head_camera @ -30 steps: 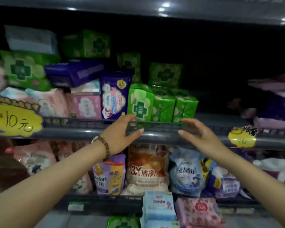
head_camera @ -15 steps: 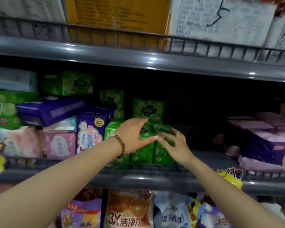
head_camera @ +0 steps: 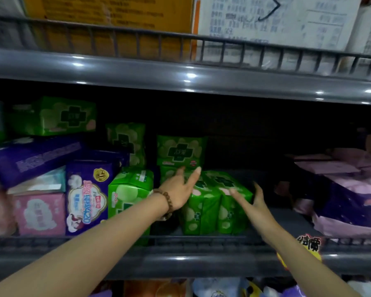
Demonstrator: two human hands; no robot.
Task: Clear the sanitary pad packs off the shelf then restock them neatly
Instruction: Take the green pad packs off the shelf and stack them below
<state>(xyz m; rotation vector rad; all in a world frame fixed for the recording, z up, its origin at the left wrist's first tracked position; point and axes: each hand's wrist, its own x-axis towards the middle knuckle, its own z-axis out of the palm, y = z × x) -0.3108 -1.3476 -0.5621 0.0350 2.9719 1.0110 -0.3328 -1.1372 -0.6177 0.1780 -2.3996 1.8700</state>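
Observation:
Green sanitary pad packs stand in a row at the front middle of the shelf (head_camera: 201,262): one at the left (head_camera: 129,189) and a pair (head_camera: 214,202) side by side. My left hand (head_camera: 178,189), with a bead bracelet at the wrist, reaches in with straight fingers over the left top of the pair. On the pair's right side my right hand (head_camera: 253,202) lies with spread fingers against the outer pack. Another green pack (head_camera: 180,151) sits behind, and two more (head_camera: 54,116) lie further left and higher.
Purple packs (head_camera: 88,196) and a pink pack (head_camera: 39,213) fill the shelf's left part. Pink and purple packs (head_camera: 347,189) are piled at the right. A wire rail runs along the shelf front with a yellow price tag (head_camera: 308,245). Cartons sit on the shelf above.
Both hands rose from the shelf's front rail and went into the shelf onto the green packs. My right hand shifted to the right side of the pair. The view tilted upward.

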